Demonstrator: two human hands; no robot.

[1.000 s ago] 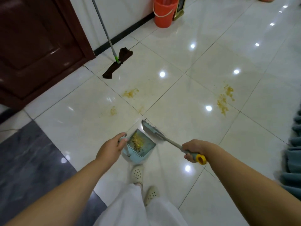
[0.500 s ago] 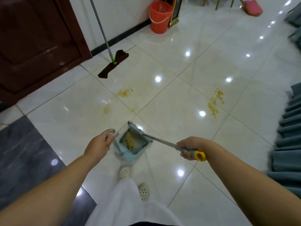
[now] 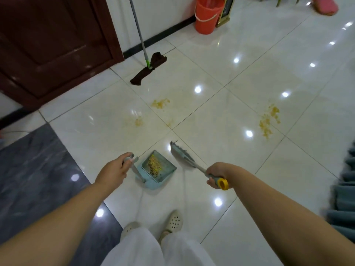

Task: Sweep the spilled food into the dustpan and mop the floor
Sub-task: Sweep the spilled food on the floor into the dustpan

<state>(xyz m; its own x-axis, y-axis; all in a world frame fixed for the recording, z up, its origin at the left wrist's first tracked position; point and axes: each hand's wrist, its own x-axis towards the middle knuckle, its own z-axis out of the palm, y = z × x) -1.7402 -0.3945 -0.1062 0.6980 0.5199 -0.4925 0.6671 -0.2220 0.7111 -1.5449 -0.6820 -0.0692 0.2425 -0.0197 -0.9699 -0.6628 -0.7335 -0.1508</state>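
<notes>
Cut off, covered or blurred

The mop (image 3: 148,71) handle runs out past the top edge; the orange bucket (image 3: 207,15) loses its rim there too. The right hand (image 3: 216,174) covers part of the brush (image 3: 182,154) handle. The grey fabric (image 3: 343,198) at the right edge is blurred and cropped.

The floor (image 3: 221,116) is glossy cream tile, mirror-smooth, with a darker grey polished slab (image 3: 34,169) left of the dustpan (image 3: 165,169), which looks like matt pale-blue plastic. The food (image 3: 154,165) in it is grainy and yellow; the smears (image 3: 269,120) right of the dustpan look wet. The brush (image 3: 184,156) has a metal-looking shaft and a yellow plastic end. Beyond the dustpan, the mop (image 3: 148,71) carries dark cloth on a metal pole, beside a glossy dark wood door (image 3: 53,45) and an orange plastic bucket (image 3: 207,16)
</notes>
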